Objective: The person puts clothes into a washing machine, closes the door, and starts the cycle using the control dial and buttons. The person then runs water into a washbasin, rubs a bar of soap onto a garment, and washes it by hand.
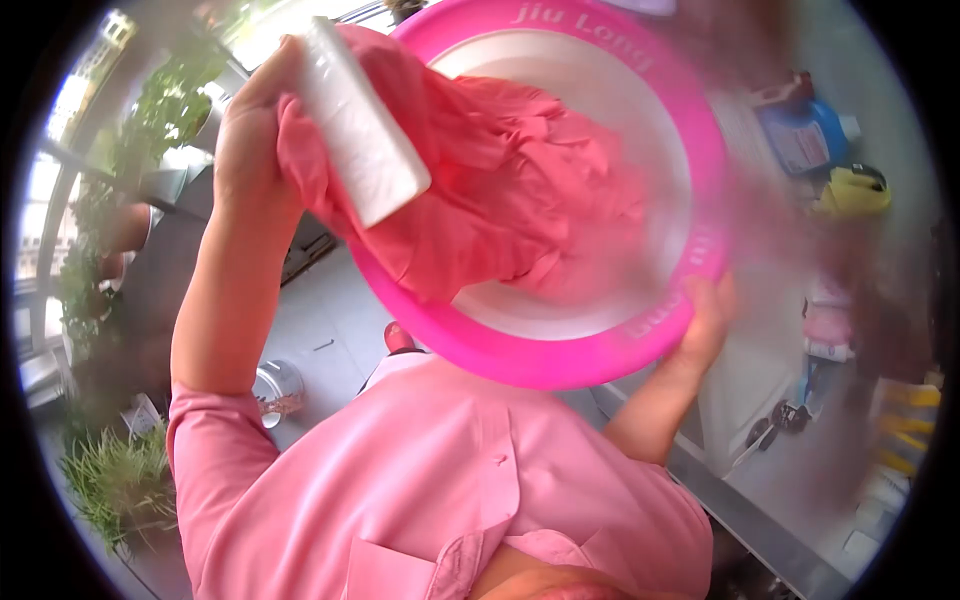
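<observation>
On the left, my left hand (252, 135) is closed round a bunched coral-red cloth (480, 180) and the end of a white rectangular block (360, 130), which lies tilted over the cloth. Whether the block is soap or a small board I cannot tell. The cloth trails from my hand into a round basin (540, 370) with a bright pink rim and white inside; its far end is blurred. My right hand (708, 315) grips the basin's rim at the lower right, its fingers partly hidden and smeared. The basin is tipped toward me.
At right are a blue bottle (800, 135), a yellow container (855, 190), a pink-and-white pack (828, 320) and dark-handled tools (780, 420). Potted plants (120, 480) line the left by a window. A clear jar (278, 388) stands on the floor (325, 335).
</observation>
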Demonstrator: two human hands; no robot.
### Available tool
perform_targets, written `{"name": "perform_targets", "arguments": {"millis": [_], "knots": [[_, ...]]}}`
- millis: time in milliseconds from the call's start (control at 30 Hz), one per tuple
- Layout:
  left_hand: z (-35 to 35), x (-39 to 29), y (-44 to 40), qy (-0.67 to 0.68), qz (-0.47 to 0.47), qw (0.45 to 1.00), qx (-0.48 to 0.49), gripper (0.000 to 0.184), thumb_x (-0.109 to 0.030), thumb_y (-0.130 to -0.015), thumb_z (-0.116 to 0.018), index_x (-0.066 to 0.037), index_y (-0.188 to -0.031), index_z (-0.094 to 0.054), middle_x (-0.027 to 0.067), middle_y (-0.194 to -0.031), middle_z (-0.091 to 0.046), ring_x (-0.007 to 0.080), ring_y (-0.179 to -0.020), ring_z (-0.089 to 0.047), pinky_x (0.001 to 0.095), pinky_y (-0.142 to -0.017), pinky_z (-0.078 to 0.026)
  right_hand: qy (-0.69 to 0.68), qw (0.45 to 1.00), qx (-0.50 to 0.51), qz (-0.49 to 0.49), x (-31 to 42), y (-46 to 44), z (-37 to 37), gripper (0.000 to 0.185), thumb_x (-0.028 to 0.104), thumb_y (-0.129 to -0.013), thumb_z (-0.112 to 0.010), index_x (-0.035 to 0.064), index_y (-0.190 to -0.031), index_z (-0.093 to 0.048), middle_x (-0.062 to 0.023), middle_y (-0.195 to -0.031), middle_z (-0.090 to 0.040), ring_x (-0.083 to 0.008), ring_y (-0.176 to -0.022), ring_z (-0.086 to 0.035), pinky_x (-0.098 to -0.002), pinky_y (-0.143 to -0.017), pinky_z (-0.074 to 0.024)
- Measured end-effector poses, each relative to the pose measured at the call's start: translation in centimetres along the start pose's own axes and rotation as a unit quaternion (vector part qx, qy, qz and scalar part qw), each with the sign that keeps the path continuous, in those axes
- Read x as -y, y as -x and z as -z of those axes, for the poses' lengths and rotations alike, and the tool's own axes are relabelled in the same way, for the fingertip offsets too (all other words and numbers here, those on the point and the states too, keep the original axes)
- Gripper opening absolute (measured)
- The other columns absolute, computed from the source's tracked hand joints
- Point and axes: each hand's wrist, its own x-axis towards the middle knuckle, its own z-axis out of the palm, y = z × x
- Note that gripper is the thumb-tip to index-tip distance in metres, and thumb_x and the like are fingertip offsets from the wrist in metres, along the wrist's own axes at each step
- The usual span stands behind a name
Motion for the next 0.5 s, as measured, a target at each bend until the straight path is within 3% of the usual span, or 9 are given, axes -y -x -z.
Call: {"name": "perform_targets", "arguments": {"millis": [33, 133, 267, 300, 333, 367, 433, 500], "knots": [[2.7, -0.4, 0.2, 0.065, 0.023, 0.998, -0.001, 0.024, -0.021, -0.087, -0.049, 0.002, -0.094, -0.053, 0.0091, -0.082, -0.060, 0.0175, -0.071, -0.060, 0.0277, -0.066, -0.051, -0.002, 1.000, 0.020, -0.005, -1.4, 0.6, -1.7, 0.038, 0.005, -0.069, -0.049, -0.0021, -0.106, -0.047, -0.0066, -0.091, -0.053, -0.0126, -0.075, -0.051, -0.0242, -0.071, -0.0421], [8.0, -1.5, 3.3, 0.071, 0.052, 0.996, -0.008, 0.025, -0.022, -0.088, -0.046, 0.000, -0.097, -0.052, 0.0089, -0.087, -0.059, 0.0176, -0.076, -0.059, 0.0297, -0.071, -0.050, 0.002, 0.995, 0.058, -0.076, -6.0, 2.9, -6.2, 0.037, 0.000, -0.069, -0.049, -0.0013, -0.105, -0.046, -0.0055, -0.091, -0.054, -0.0113, -0.076, -0.051, -0.0241, -0.071, -0.0423], [16.2, 1.3, 5.8, 0.114, 0.037, 0.988, -0.094, 0.028, -0.025, -0.089, -0.045, -0.002, -0.104, -0.050, 0.0077, -0.094, -0.057, 0.0172, -0.085, -0.057, 0.0297, -0.078, -0.046, 0.096, 0.973, 0.146, -0.150, -14.8, 5.0, -10.4, 0.030, 0.000, -0.070, -0.048, -0.0010, -0.100, -0.046, -0.0039, -0.088, -0.054, -0.0108, -0.072, -0.051, -0.0245, -0.067, -0.0433], [18.2, 2.6, 6.3, 0.095, 0.032, 0.985, -0.139, 0.029, -0.025, -0.090, -0.044, -0.002, -0.106, -0.050, 0.0078, -0.096, -0.057, 0.0172, -0.087, -0.057, 0.0302, -0.079, -0.046, 0.184, 0.960, 0.160, -0.141, -16.4, 5.5, -11.9, 0.026, 0.000, -0.070, -0.050, -0.0017, -0.096, -0.047, -0.0053, -0.084, -0.056, -0.0122, -0.069, -0.053, -0.0261, -0.064, -0.0442], [20.7, 4.2, 6.7, 0.070, 0.031, 0.980, -0.184, 0.030, -0.026, -0.090, -0.044, -0.002, -0.107, -0.049, 0.0084, -0.098, -0.057, 0.0178, -0.088, -0.057, 0.0303, -0.080, -0.046, 0.190, 0.955, 0.169, -0.152, -18.3, 6.1, -13.2, 0.026, 0.000, -0.070, -0.050, -0.0017, -0.096, -0.047, -0.0053, -0.084, -0.056, -0.0122, -0.069, -0.053, -0.0261, -0.064, -0.0442], [22.8, 5.8, 7.2, 0.061, 0.029, 0.977, -0.201, 0.031, -0.026, -0.090, -0.044, -0.002, -0.108, -0.049, 0.0084, -0.098, -0.057, 0.0179, -0.088, -0.057, 0.0304, -0.080, -0.046, 0.273, 0.938, 0.196, -0.084, -20.7, 6.5, -14.1, 0.025, 0.001, -0.070, -0.051, -0.0022, -0.095, -0.047, -0.0068, -0.083, -0.057, -0.0136, -0.069, -0.054, -0.0272, -0.064, -0.0446], [27.2, 9.8, 8.3, 0.051, 0.044, 0.966, -0.251, 0.032, -0.027, -0.090, -0.044, -0.002, -0.108, -0.049, 0.0084, -0.099, -0.057, 0.0179, -0.089, -0.057, 0.0305, -0.080, -0.047, 0.332, 0.916, 0.225, -0.009, -26.3, 7.0, -15.2, 0.022, 0.002, -0.070, -0.055, -0.0032, -0.090, -0.047, -0.0122, -0.080, -0.059, -0.0191, -0.071, -0.058, -0.0310, -0.065, -0.0457], [30.9, 14.6, 9.4, 0.059, 0.065, 0.953, -0.289, 0.033, -0.029, -0.089, -0.045, -0.002, -0.108, -0.049, 0.0082, -0.098, -0.058, 0.0175, -0.088, -0.057, 0.0303, -0.078, -0.047, 0.325, 0.915, 0.239, -0.018, -33.1, 7.0, -14.7, 0.022, 0.002, -0.070, -0.056, -0.0030, -0.090, -0.047, -0.0131, -0.081, -0.060, -0.0215, -0.072, -0.059, -0.0325, -0.064, -0.0460]]}}
